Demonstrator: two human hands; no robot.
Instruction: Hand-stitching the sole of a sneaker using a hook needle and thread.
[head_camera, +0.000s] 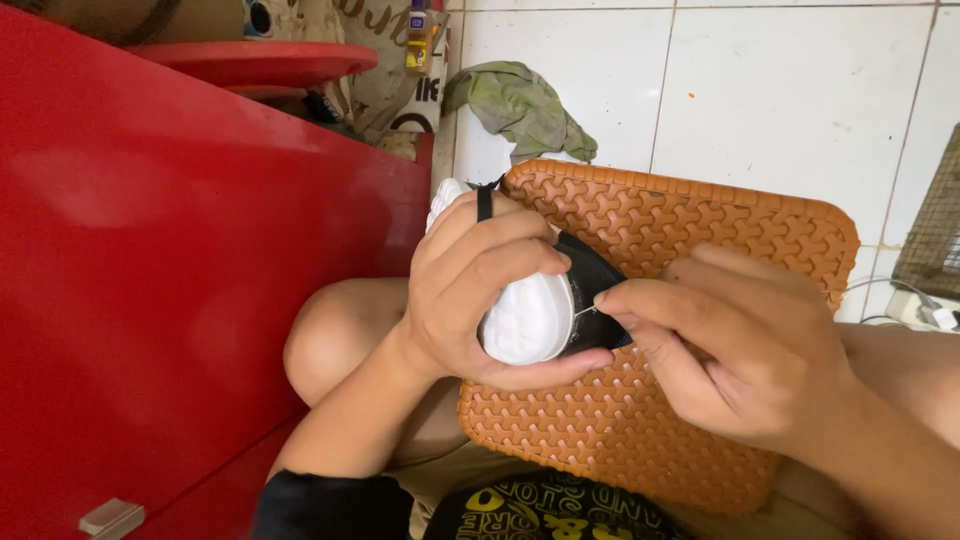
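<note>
shoe (530, 315) mid-stitch at frame centre: left hand (480, 290) wrapped around its sole, right hand (720, 350) pinching a needle (585, 312); next pull wants steady tension.

White tiled floor (800, 100) is carrying orange woven stool (700, 240) at ctr frame; green rag (520, 105) is lying crumpled on tiles, upper ctr.

Seen from a single head-worn camera, looking steeply down and close over the hands (600, 310) (no second view), with an orange woven stool (700, 230), red cabinet (150, 250) and white tiled floor (780, 90) framing.
</note>
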